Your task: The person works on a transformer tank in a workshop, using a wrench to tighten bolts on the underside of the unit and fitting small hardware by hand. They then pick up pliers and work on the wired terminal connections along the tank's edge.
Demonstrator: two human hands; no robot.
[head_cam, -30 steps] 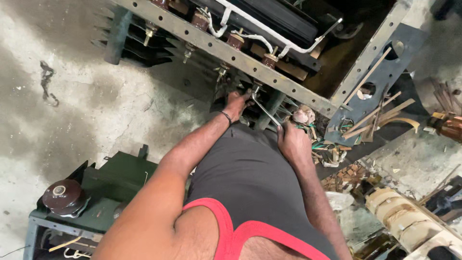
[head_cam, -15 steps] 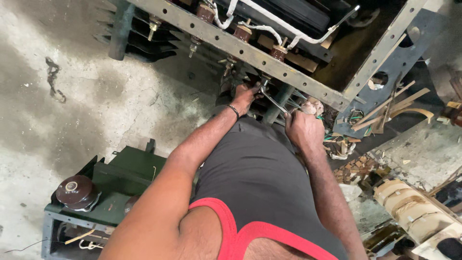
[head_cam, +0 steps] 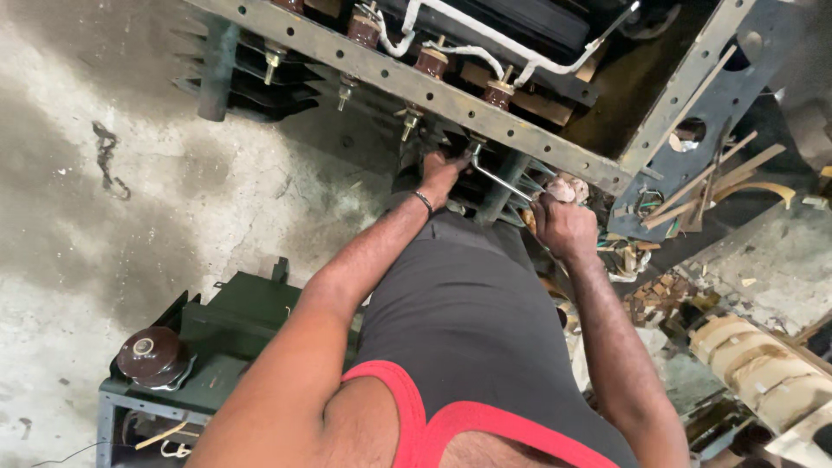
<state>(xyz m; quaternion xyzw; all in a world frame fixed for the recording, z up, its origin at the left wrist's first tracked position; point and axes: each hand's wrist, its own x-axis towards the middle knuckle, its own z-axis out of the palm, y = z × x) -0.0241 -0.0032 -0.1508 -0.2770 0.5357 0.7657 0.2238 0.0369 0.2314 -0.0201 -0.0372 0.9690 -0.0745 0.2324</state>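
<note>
Under the long grey steel angle bar (head_cam: 451, 95) of the big frame, my two hands are at work. Left hand (head_cam: 440, 172), w/ a dark band on the wrist, reaches up to the bar's underside just beside a brass stud (head_cam: 407, 126); fingers curl round something there, but I can't tell what, so left grip state is unclear. Right hand (head_cam: 562, 227) sits lower and to the right of that spot, clenched on the handle end of a thin metal wrench (head_cam: 496, 176). The wrench runs slantwise from my fist up to the bar, its head meeting the bar's lower edge near a brown insulator (head_cam: 498, 91). Hands are near each other but apart.

Along the bar's top stand more brown insulators, w/ white sleeved leads (head_cam: 485, 39) looping between them. Right of the bar, a grey plate w/ holes (head_cam: 728, 95) carries loose wooden strips (head_cam: 711, 178). Below the bar is stained concrete floor (head_cam: 173, 199). Well below and left of the bar, a green metal box (head_cam: 234, 334) holds a dark round insulator (head_cam: 147, 355). Far lower right of the bar lie cream paper-wrapped coils (head_cam: 754, 364). My dark vest w/ red trim (head_cam: 468, 347) fills the middle.
</note>
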